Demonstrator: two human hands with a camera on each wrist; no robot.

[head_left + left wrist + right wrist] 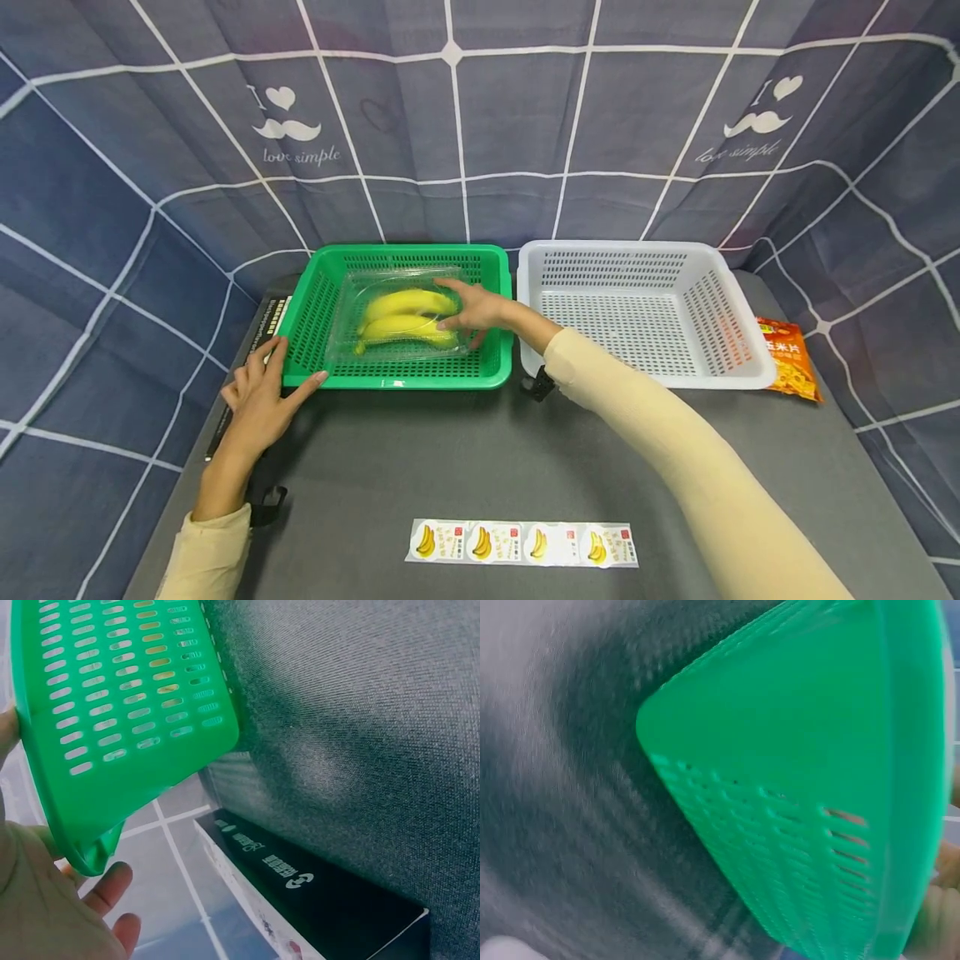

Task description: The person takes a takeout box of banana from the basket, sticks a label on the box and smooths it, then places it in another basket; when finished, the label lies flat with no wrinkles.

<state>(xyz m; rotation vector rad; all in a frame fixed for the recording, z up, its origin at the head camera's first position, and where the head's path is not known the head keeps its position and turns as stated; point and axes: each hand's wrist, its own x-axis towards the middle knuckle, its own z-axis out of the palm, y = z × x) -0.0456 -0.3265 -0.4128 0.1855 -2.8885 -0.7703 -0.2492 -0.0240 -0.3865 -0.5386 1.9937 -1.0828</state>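
A green slotted basket (397,383) stands at the back left of the table. In it lies a clear plastic box (345,333) with two yellow bananas (405,327) inside. My left hand (262,396) holds the basket's front left corner, thumb on the front rim and fingers around the left side; the left wrist view shows the fingertips (110,889) past the rim. My right hand (476,308) reaches over the basket's right side, its spread fingers on the right end of the box. The right wrist view mostly shows the basket's outer wall (780,727), so the fingers' undersides are hidden.
A white slotted basket (622,333) stands to the right, with an orange snack bag (793,362) beside it. A strip of banana labels (521,543) lies near the front. A black box (300,877) lies left of the green basket. Gridded cloth surrounds the table.
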